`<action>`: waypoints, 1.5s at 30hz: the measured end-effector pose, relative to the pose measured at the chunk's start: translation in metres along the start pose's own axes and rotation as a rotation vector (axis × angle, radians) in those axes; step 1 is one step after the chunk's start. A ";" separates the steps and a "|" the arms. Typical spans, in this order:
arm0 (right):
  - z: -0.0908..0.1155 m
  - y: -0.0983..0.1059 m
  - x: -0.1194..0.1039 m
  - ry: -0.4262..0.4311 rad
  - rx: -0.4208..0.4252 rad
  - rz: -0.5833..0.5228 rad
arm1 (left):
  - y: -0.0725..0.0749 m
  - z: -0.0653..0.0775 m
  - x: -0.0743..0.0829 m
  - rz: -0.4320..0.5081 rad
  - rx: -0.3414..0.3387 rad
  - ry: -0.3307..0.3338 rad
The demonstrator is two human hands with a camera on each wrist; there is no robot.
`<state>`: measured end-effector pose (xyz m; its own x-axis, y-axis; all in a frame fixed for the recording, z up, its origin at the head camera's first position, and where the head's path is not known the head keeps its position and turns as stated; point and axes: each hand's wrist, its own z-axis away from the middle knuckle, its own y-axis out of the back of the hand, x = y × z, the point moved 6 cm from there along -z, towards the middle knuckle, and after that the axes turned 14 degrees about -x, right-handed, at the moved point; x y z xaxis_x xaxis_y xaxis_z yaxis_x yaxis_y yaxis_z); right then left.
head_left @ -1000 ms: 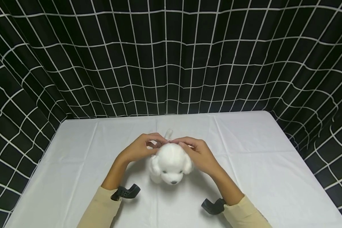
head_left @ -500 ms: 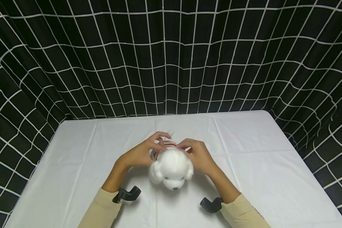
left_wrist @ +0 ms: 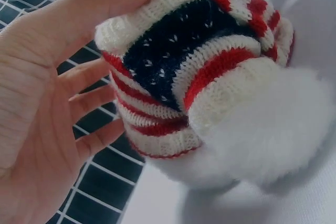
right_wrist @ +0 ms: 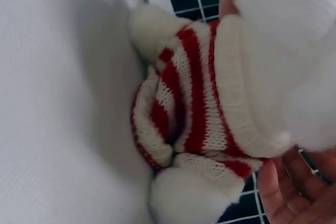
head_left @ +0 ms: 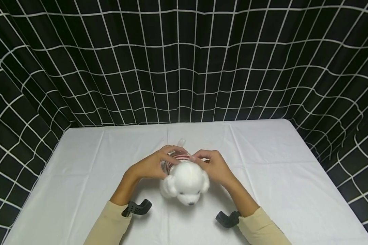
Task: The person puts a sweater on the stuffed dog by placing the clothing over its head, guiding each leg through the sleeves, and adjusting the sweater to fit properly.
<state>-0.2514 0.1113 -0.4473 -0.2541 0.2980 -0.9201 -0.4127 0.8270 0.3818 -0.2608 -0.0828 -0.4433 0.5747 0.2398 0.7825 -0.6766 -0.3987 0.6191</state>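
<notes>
A white plush dog (head_left: 188,180) stands on the table, its head toward the person. It wears a knitted sweater (left_wrist: 173,51) with a cream collar, a navy panel and red and white stripes. My left hand (head_left: 153,165) holds the sweater's side, thumb on the collar and fingers around the body. On the other side my right hand (head_left: 216,166) pinches the sweater near the neck with thumb and forefinger. The sweater's striped side and the dog's fluffy legs (right_wrist: 184,198) show in the right wrist view. The dog's head hides part of the fingertips in the head view.
A white cloth covers the table (head_left: 279,183). Black curtains (head_left: 187,61) with a white grid stand around its back and sides. A dark wrist camera mount (head_left: 139,207) sits on the left wrist, another mount (head_left: 228,219) on the right.
Both hands have spread apart from the middle of the dog's back, uncovering the striped sweater behind the head. The dog's head has tipped slightly down and toward the person.
</notes>
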 end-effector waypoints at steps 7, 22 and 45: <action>-0.002 -0.003 0.022 -0.122 -0.074 0.117 | -0.001 -0.001 0.003 0.003 -0.020 -0.033; -0.019 -0.006 0.028 -0.170 -0.201 0.152 | 0.006 0.027 0.062 -0.093 -0.044 -0.060; -0.033 0.001 0.026 -0.037 -0.226 0.117 | -0.033 0.003 0.102 -0.707 0.068 0.080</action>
<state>-0.2872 0.1044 -0.4680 -0.2810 0.4061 -0.8695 -0.5688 0.6593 0.4917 -0.1781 -0.0482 -0.3839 0.8280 0.5242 0.1990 -0.1224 -0.1774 0.9765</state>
